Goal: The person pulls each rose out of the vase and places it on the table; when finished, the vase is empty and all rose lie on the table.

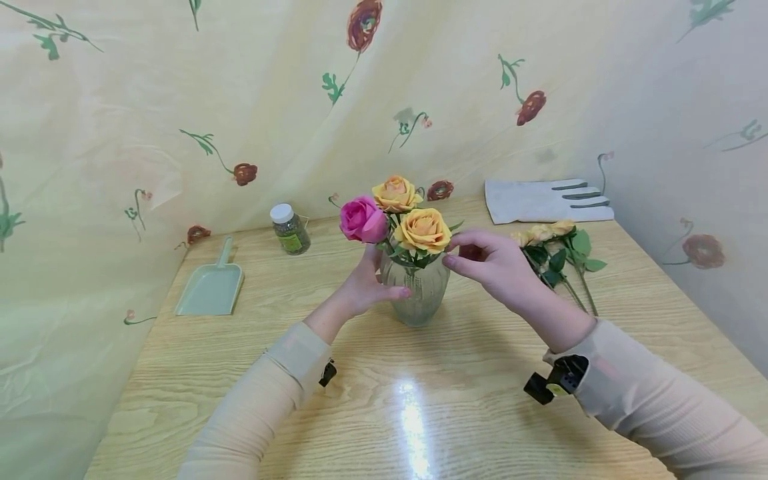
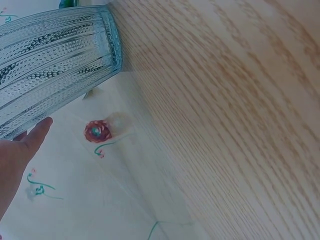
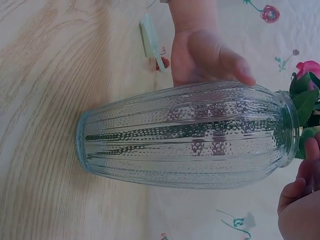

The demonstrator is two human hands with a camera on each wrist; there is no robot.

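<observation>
A ribbed clear glass vase (image 1: pixel 414 300) stands upright on the table, holding a pink rose (image 1: pixel 363 220) and two yellow roses (image 1: pixel 423 231). My left hand (image 1: pixel 366 283) holds the vase from its left side, thumb across the front; its other fingers are mostly hidden behind the glass. At the right of the rim is my right hand (image 1: pixel 495 263), its bent fingers beside the front yellow rose and the green leaves (image 3: pixel 306 105). Whether those fingers pinch a stem or leaf cannot be made out. The right wrist view shows stems blurred through the textured glass.
Several pale yellow roses (image 1: pixel 555 233) with leafy stems lie right of the vase. Behind them is a white-grey glove (image 1: pixel 540 200). A small jar with a white lid (image 1: pixel 290 230) and a pale green dustpan (image 1: pixel 211 289) are at the left. Flower-patterned cloth (image 1: pixel 288 100) hangs behind the table.
</observation>
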